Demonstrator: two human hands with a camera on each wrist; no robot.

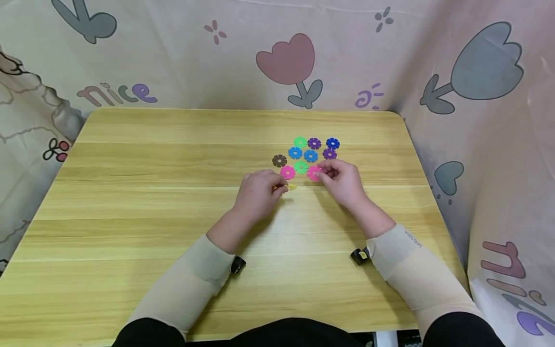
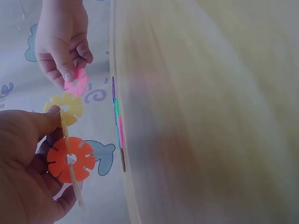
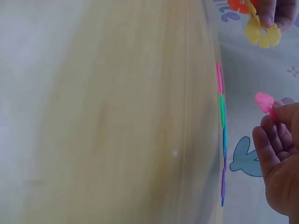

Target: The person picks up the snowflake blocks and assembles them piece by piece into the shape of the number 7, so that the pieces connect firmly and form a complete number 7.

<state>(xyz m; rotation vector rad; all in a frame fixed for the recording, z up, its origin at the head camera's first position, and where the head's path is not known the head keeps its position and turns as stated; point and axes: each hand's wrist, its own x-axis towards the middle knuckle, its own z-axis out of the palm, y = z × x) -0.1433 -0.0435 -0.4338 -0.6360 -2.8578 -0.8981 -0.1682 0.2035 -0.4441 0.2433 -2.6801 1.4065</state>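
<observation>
Printed cloth [image 1: 173, 58] hangs behind and beside the desk [image 1: 130, 241], which has a pale wood-grain top. Cream sleeves [image 1: 186, 284] cover both forearms. Both hands are nearly closed, each on a piece, and raised over the desk. The left hand [image 1: 258, 193] pinches a linked assembly: a yellow disc [image 2: 74, 108], a second yellow piece [image 2: 65, 129] edge-on, an orange disc [image 2: 85, 161] and a pale piece [image 2: 78, 196]. The right hand [image 1: 345, 182] pinches one pink disc [image 3: 264, 100] between thumb and finger, remaining fingers loosely bent. Nine loose notched discs lie flat beyond the hands, grouped closely: two green [image 1: 300, 139], two purple [image 1: 318, 143], two light blue [image 1: 292, 153], one dark blue [image 1: 336, 143], one brown [image 1: 276, 161], one pink [image 1: 284, 173].
</observation>
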